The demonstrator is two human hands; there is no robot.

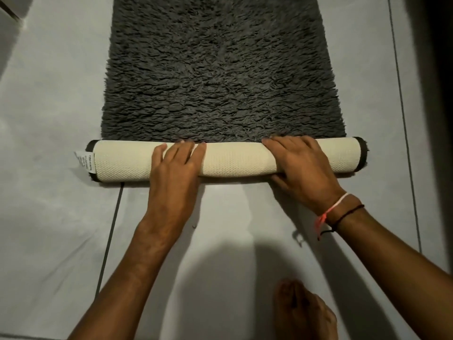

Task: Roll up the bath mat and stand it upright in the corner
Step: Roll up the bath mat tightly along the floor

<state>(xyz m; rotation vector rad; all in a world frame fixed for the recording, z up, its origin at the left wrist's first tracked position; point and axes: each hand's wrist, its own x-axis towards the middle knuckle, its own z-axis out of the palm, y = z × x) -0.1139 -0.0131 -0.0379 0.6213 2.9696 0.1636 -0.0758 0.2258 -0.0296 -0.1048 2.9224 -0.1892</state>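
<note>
A pale grey tiled floor (61,217) fills the frame, crossed by 2 thin dark grout lines, 1 at lower left and 1 down the right side. On it lies a bath mat (220,77), a long rectangle of dark grey shaggy pile running from the top centre of the frame down to the middle. Its near end is already wound into a firm roll (235,160) lying straight across the centre, showing the cream, finely woven backing outward, with dark pile at both ends. Most of the mat is still flat.

The left hand (175,165) rests palm down on the roll just left of centre, fingers spread flat, pressing rather than gripping. The right hand (299,165) lies over the roll right of centre, fingers over the top and thumb tucked under the near side, cupping it. 2 thread bracelets (340,212) circle the right wrist. A small white care label (84,161) sticks out at the roll's left end. A bare foot (304,312) shows at bottom right.

Uneven pushing from the 2 hands could skew the roll into a cone, and a loose wind would likely slump when stood upright. No corner is visible.
</note>
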